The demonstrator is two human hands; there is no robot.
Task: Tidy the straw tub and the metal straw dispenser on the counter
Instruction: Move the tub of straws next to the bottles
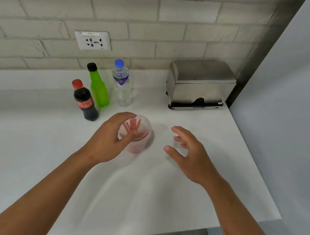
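A left hand (pixel 112 139) is gripping the straw tub (pixel 137 134) mid-counter (pixel 22 146); the right hand (pixel 189 153) is hovering open-fingered beside it, the metal straw dispenser (pixel 199 83) sitting against the tiled wall (pixel 127 10).

A pale brick-tiled wall (pixel 127 10) with a white socket plate (pixel 92 40) rises beyond the gripping hand, a plain grey wall (pixel 306 101) flanks its right, and a white counter (pixel 23 136) lies beneath it.

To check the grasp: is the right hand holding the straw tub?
No, the right hand is open beside the straw tub, apart from it.
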